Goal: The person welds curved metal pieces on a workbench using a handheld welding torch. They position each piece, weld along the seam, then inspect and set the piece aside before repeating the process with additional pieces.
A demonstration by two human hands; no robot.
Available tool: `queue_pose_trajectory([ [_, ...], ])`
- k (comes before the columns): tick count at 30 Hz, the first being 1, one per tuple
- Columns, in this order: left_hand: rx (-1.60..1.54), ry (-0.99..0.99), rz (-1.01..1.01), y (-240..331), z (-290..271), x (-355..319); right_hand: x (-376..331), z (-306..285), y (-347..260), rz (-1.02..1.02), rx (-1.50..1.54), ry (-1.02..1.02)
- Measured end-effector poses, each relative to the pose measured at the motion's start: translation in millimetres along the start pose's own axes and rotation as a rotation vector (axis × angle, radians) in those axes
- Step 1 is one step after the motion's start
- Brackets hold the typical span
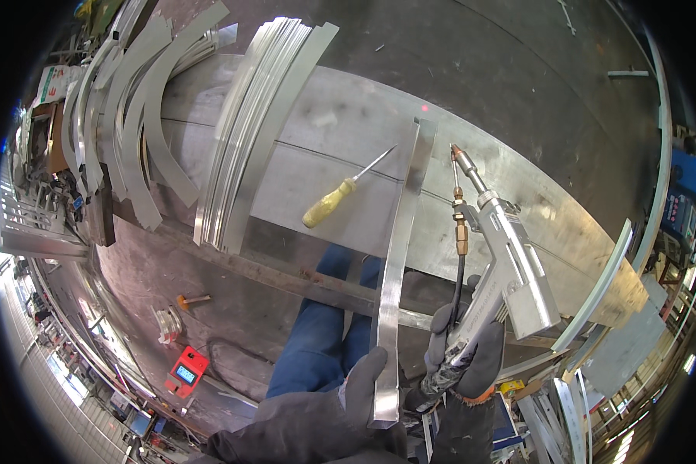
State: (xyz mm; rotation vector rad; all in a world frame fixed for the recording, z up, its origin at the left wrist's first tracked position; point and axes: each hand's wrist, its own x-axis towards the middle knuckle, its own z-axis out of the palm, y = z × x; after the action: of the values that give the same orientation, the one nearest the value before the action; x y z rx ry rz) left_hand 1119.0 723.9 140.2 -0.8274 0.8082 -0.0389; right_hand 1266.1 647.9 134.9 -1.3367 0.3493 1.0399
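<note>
My left hand (363, 379), in a dark grey glove, grips the near end of a long, shiny metal bar (400, 247). The bar's far end lies over the metal-topped table (317, 116). My right hand (479, 359), gloved as well, is wrapped round the handle of a silver welding gun (503, 259). Its copper-coloured tip points away from me, just right of the bar's far end, with a thin feed tube and black cable along its left side. A screwdriver (331, 203) with a yellow handle lies on the table, left of the bar.
A stack of curved metal strips (259, 131) lies across the table to the left, with more loose strips (135, 116) beyond it. Below left, a small hammer (192, 301) and a red box with a display (186, 372) are on the floor. Metal offcuts (561, 421) stand at lower right.
</note>
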Motion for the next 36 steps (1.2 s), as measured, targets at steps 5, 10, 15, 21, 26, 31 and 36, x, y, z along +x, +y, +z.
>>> queue_pose_trajectory([
  [5, -0.096, -0.300, 0.021, -1.7, -12.7, 5.0, 10.5, -5.0, -0.5, 0.016, -0.023, -0.234],
  [10, 0.003, -0.452, 0.009, 2.4, -18.2, 8.2, 11.5, -8.6, 3.2, 0.011, -0.046, -0.248],
  [15, -0.282, -0.545, -0.121, -0.6, -26.4, 10.6, 12.1, -6.6, 2.6, 0.022, -0.041, -0.248],
  [21, -0.054, -0.254, 0.033, 0.1, -27.4, 7.1, 12.7, -5.5, 2.7, 0.046, -0.056, -0.221],
  [26, -0.179, -0.311, -0.039, 0.9, -29.7, 6.7, 12.8, -5.5, 3.2, 0.035, -0.036, -0.225],
  [31, -0.210, -0.314, -0.039, 0.2, -35.5, 8.6, 13.9, -5.1, 3.2, 0.030, -0.037, -0.241],
  [36, -0.312, -0.409, -0.124, 0.5, -35.7, 8.6, 12.5, -4.7, 2.4, 0.047, -0.025, -0.230],
])
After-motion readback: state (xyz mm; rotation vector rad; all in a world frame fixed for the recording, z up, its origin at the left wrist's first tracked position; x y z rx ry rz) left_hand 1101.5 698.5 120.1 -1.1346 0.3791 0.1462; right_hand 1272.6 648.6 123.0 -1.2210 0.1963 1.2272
